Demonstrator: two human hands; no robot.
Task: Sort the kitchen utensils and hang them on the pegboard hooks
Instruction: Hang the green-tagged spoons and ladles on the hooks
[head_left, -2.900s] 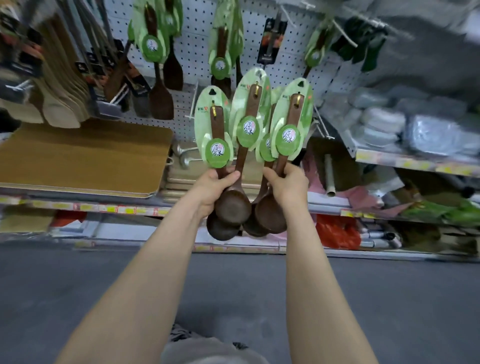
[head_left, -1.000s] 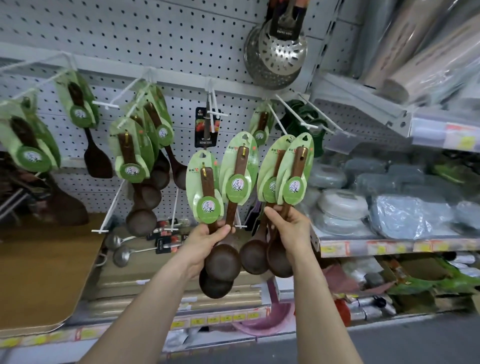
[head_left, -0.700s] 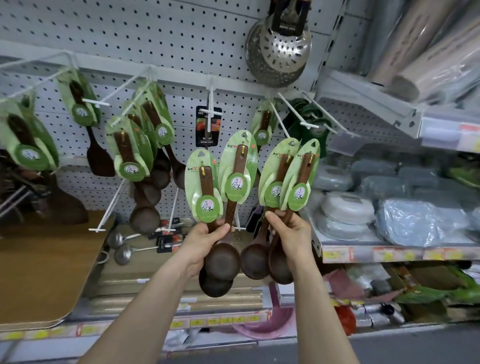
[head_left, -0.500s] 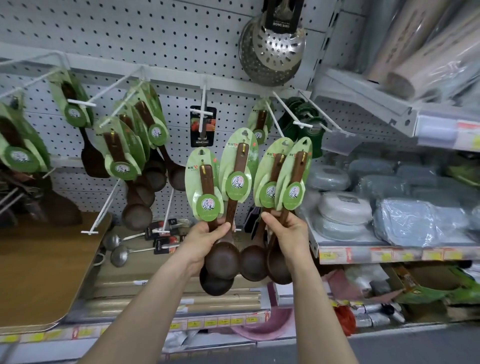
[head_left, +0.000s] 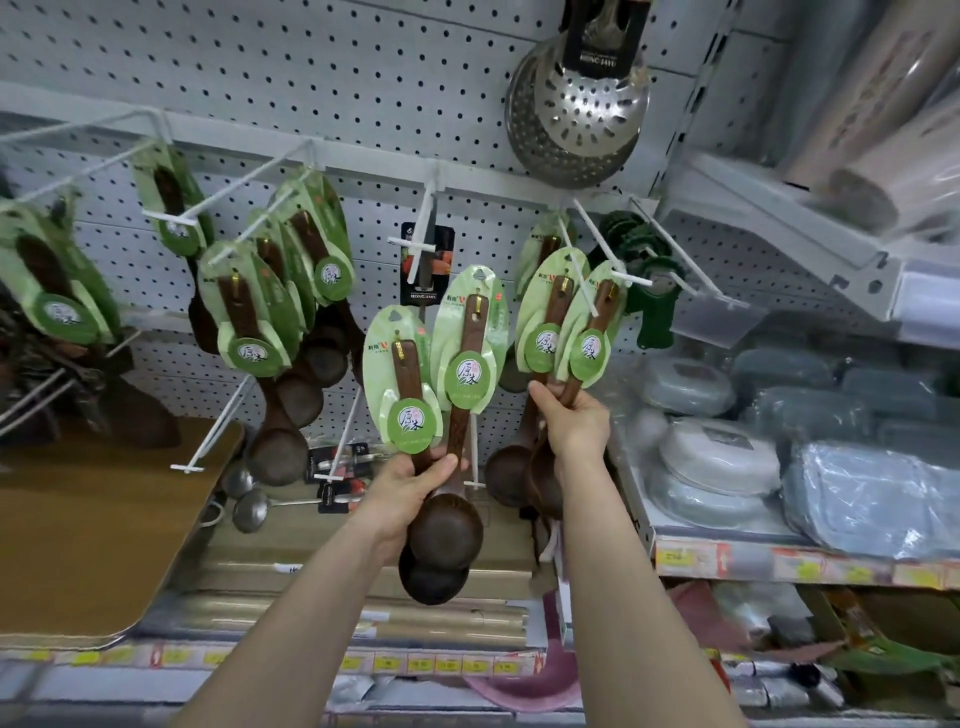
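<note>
My left hand (head_left: 410, 486) grips two dark wooden ladles (head_left: 445, 525) by their handles, each on a green leaf-shaped card. My right hand (head_left: 571, 423) grips two more carded wooden ladles (head_left: 566, 332), raised higher, with their card tops at a white pegboard hook (head_left: 582, 270). That hook crosses in front of the cards; whether it runs through their holes I cannot tell. One matching ladle (head_left: 545, 244) hangs behind on that hook. The white pegboard (head_left: 311, 78) fills the upper view.
More green-carded wooden ladles (head_left: 260, 312) hang on hooks to the left. A steel skimmer (head_left: 576, 114) hangs above. Green utensils (head_left: 649, 280) hang right of the hook. A shelf of wrapped containers (head_left: 727, 457) juts out at right; wooden boards (head_left: 93, 519) lie at lower left.
My right hand has lifted its two ladles up and to the right, to the hook, away from the left hand's pair. The left hand has stayed about where it was.
</note>
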